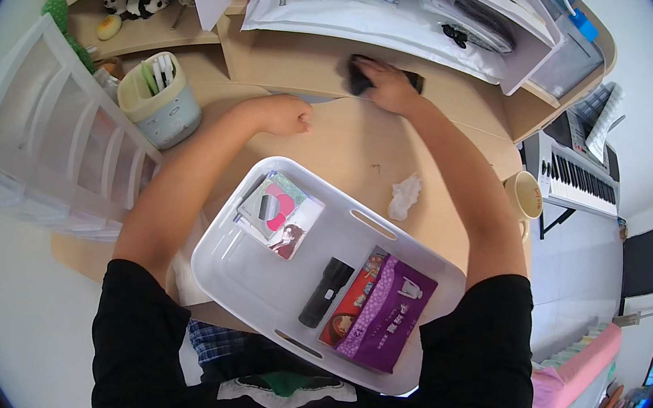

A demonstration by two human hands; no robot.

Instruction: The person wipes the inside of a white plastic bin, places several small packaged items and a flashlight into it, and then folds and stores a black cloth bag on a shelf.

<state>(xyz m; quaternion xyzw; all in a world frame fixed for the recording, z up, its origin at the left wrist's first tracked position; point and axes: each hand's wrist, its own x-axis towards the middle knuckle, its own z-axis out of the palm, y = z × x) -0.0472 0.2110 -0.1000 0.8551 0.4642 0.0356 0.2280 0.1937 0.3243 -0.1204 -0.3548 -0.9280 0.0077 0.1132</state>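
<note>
My right hand (392, 88) reaches to the far part of the desk, below the shelf. Its fingers lie over a black cloth-like thing (358, 76), whose dark edge also shows to the right of the knuckles. The exact kind of this item is hard to make out. On the desk to the left, my left hand (287, 115) rests in a loose fist with nothing visible in it. Nearer me, a white plastic basket (209, 263) holds small cards or booklets (280, 215), a black flashlight (325, 292) and a purple packet (386, 313) with a red side.
A crumpled tissue (404, 196) lies on the desk beyond the basket. A pen holder (163, 106) and clear drawers (66, 131) stand left; a mug (523, 197) sits at the right edge. White bags (365, 25) fill the shelf above. A keyboard (578, 178) stands beyond.
</note>
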